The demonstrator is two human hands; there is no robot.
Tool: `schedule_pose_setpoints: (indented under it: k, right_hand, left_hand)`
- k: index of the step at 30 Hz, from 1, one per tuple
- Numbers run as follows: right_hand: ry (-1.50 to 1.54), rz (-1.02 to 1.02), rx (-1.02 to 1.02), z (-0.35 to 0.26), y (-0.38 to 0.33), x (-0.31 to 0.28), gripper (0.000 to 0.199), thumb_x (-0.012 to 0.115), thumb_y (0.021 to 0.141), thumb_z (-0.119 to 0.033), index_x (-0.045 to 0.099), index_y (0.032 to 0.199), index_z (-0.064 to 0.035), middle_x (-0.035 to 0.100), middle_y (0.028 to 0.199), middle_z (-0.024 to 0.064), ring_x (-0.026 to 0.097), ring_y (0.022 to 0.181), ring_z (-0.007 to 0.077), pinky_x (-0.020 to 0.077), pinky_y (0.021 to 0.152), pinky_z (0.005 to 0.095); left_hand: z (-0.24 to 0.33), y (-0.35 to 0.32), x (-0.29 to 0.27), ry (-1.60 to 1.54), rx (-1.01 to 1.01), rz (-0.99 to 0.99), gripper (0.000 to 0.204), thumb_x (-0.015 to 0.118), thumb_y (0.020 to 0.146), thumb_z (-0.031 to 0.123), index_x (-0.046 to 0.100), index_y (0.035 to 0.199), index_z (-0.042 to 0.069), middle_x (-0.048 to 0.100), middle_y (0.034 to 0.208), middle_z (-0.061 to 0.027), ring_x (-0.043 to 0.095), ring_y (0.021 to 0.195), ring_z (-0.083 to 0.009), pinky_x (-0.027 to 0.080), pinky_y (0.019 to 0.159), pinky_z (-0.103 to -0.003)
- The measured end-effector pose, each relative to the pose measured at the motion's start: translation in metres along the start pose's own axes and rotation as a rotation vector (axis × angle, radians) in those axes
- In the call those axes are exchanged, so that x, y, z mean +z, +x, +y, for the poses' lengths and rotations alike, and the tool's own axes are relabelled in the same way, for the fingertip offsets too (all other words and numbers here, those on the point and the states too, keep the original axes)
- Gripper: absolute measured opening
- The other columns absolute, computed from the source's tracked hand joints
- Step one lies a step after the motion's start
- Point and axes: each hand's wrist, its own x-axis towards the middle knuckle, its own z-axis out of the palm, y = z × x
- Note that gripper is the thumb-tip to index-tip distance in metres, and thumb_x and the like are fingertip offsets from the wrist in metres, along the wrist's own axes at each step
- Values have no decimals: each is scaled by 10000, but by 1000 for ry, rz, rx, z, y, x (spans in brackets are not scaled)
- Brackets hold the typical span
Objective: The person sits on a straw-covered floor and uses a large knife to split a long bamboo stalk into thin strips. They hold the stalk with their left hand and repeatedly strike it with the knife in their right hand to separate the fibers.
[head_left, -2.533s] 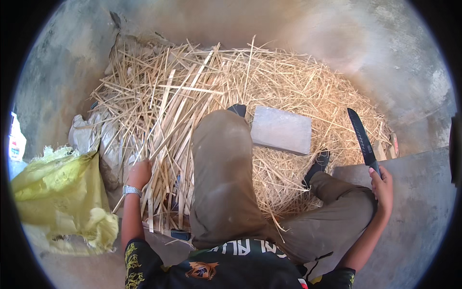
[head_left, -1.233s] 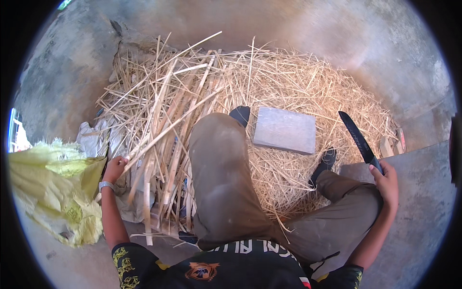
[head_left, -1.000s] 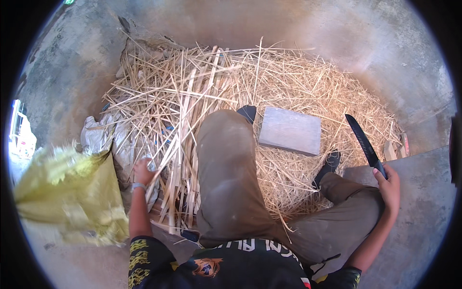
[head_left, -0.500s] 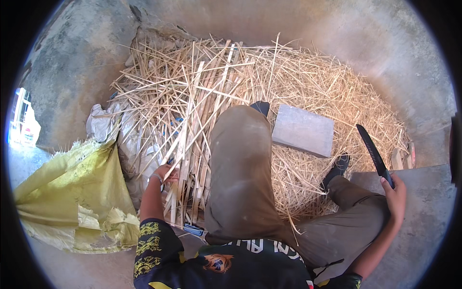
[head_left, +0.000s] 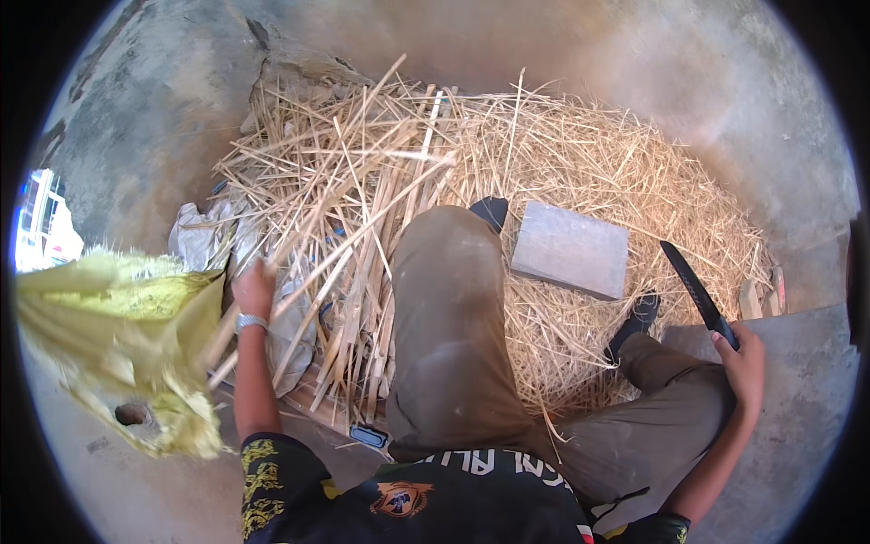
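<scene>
1. Gripping a bundle of split bamboo strips (head_left: 362, 245), the left hand (head_left: 252, 290) is clenched on their near ends, left of the raised knee (head_left: 444, 263).
2. Their long axis runs up and rightward from that hand, across the straw pile (head_left: 598, 172).
3. Right of the knee, well apart, the right hand (head_left: 745, 363) grasps a dark knife (head_left: 696, 292), blade pointing away.
4. So the left hand is nearer.

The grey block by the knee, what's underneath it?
The grey block lies flat on a bed of loose straw, which sticks out all around it. Whatever is right beneath the block, straw or bare concrete floor, is covered and cannot be seen.
</scene>
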Motion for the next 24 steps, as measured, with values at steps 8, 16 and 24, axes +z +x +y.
schedule_pose_setpoints:
  k: [8,16,24]
  right_hand:
    - [-125,60,-13,-10,-2,-1,232,705,850,-158,593,833,44,512,613,168,451,564,234,399,577,401]
    - [-193,-41,-15,-8,5,-2,243,719,828,-191,604,858,21,564,664,210,547,627,369,431,618,440]
    - [-259,71,18,-12,-8,-3,243,718,817,-229,623,849,-8,620,737,223,607,752,438,460,669,482]
  left_hand:
    - [23,42,-145,49,160,370,210,653,903,188,613,1086,92,679,914,-135,649,959,-337,507,686,-468]
    - [37,-48,47,-571,-232,-283,451,719,861,407,664,1041,-3,683,801,-244,690,696,-367,528,624,-468]
    - [76,-9,9,-688,-349,-258,428,757,845,428,721,733,16,645,572,-95,588,440,-192,474,463,-367]
